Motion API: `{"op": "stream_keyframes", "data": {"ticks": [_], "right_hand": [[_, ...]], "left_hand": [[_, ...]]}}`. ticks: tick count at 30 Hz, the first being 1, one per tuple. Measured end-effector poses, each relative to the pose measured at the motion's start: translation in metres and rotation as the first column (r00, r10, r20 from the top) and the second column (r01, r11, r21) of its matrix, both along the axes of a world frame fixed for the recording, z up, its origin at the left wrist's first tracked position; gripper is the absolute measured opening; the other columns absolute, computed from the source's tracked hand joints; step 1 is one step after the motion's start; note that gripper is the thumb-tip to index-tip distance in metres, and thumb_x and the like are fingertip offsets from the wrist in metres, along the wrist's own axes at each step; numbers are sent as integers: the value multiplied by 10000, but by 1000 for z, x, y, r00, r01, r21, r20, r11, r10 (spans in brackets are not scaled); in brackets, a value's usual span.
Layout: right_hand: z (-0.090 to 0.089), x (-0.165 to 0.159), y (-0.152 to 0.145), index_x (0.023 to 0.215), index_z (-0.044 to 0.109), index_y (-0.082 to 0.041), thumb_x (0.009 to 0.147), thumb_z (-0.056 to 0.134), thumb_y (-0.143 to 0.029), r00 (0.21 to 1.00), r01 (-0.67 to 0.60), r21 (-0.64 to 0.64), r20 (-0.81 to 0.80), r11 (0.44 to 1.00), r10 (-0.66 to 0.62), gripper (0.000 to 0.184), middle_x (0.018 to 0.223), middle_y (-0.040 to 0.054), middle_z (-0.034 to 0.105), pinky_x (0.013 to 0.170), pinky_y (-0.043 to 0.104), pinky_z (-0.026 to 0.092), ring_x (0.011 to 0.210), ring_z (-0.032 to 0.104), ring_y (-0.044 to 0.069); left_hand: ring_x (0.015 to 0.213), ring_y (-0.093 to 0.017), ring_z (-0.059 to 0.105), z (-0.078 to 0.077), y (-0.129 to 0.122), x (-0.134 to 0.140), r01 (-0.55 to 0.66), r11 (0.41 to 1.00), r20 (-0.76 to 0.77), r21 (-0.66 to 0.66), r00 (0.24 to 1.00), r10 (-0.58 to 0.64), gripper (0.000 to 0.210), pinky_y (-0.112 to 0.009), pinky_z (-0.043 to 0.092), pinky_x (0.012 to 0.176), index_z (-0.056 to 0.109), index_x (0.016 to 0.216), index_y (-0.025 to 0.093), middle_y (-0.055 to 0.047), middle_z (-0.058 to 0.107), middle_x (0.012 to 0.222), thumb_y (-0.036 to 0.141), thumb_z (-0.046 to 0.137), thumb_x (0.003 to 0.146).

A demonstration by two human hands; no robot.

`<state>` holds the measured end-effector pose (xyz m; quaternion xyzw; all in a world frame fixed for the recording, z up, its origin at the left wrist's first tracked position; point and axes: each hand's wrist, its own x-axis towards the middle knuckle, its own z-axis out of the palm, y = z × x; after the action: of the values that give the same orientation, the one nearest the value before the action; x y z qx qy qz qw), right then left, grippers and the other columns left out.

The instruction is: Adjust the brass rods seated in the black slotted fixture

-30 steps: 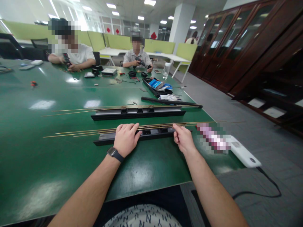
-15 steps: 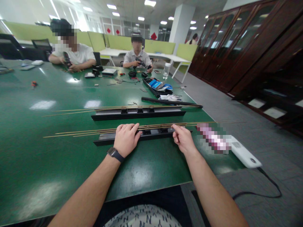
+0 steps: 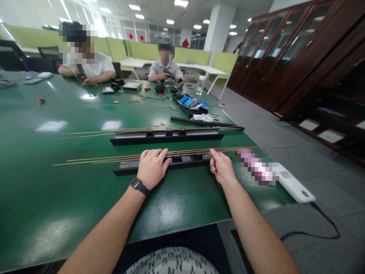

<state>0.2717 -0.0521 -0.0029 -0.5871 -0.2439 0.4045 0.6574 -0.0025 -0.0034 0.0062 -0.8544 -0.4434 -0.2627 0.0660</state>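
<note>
**Both hands at the near rail**

The near rail (image 3: 186, 164) lies close to the near edge of the table (image 3: 85, 198), toward its right edge, presumably for easy reach. Thin rods (image 3: 188, 153) run along it and past both ends, being longer than it; their right tips overhang the table's right edge. My left hand (image 3: 153, 167) is half open across rods and rail, thumb apart, probably to steady both; its underside is hidden, so I cannot tell its grip. My right hand (image 3: 221, 164) is mostly curled, forefinger at the rods toward the rail's right end; I cannot tell whether it pinches one. Hands set apart likely check rolling. The far rail (image 3: 167, 140), roughly parallel, carries far rods (image 3: 88, 133) likewise, apart from my hands.
</note>
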Motion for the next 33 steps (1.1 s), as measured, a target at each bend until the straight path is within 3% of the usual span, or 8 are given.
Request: {"op": "stream_keyframes", "data": {"ticks": [10,21,33], "right_hand": [[-1,1,0,683,538,-196,704,870,-486,998,-50,-3,22,999,50,441,457,-44,549,258,155,198,287,379,53],[-2,2,0,755,561,-203,725,857,-492,1000,-8,11,5,1000,8,414,445,-59,538,255,154,207,283,370,57],[-1,1,0,683,507,-210,695,882,-511,999,-27,-12,22,1000,27,480,454,-51,544,254,154,211,290,379,52]], "left_hand": [[1082,-295,653,-1,1,-1,1,1000,-4,11,1000,-1,370,-473,402,988,654,1291,210,-112,733,1185,419,519,1018],[1080,-297,651,0,0,0,-4,1000,-17,10,1000,4,371,-472,400,983,648,1297,214,-108,733,1182,424,519,1019],[1087,-293,649,0,0,-1,-6,1000,-21,1,1000,6,376,-471,397,996,644,1300,220,-110,732,1196,430,489,1029]]}}
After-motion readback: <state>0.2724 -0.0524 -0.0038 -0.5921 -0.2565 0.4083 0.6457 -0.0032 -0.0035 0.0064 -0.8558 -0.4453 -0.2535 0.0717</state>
